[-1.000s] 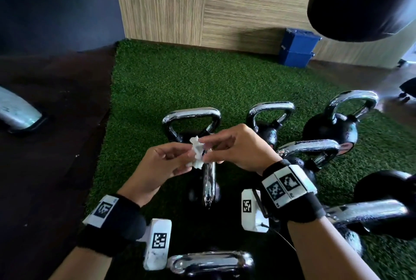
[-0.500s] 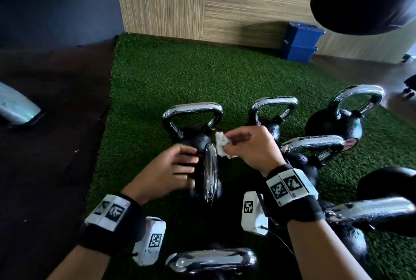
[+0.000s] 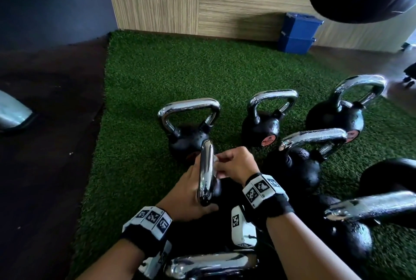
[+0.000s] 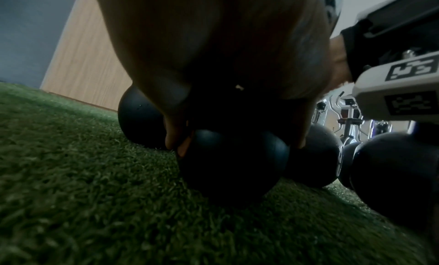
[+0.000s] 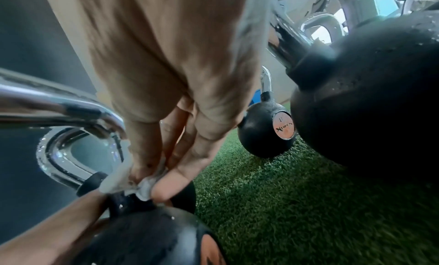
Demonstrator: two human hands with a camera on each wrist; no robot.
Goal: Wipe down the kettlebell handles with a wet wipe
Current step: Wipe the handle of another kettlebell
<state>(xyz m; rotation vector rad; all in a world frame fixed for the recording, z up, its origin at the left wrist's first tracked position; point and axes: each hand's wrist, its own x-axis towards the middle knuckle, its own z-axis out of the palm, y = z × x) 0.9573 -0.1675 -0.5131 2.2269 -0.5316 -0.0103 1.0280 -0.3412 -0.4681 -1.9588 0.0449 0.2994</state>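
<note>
- Left hand (image 3: 191, 192): reaches forward and down from lower left, palm over the body of the nearest kettlebell (image 4: 234, 163). Fingers (image 4: 174, 135) wrapped down the left side of the black ball, thumb on the other side, so it grips the bell.
- That bell's chrome handle (image 3: 206, 171) is seen edge-on from the head view, running toward the camera, just right of the left-hand knuckles.
- Right hand (image 3: 234, 162): comes in from lower right, wrist bent inward, fingertips (image 5: 166, 184) bunched at the handle's right side near its base.
- Wet wipe (image 5: 145, 188): crumpled white wad pinched between right thumb and fingers, pressed where the chrome meets the black collar. Only a sliver of it shows in the head view.
- Both wrists wear black bands with coded white tags; the camera block (image 3: 242, 228) hangs under the right wrist.
- Other kettlebells stand on the green turf (image 3: 157, 72): one directly behind (image 3: 189, 122), one behind-right (image 3: 263, 122), more to the right.
- Blue bin (image 3: 297, 32) against the wood-panel wall, well apart from the bells.
</note>
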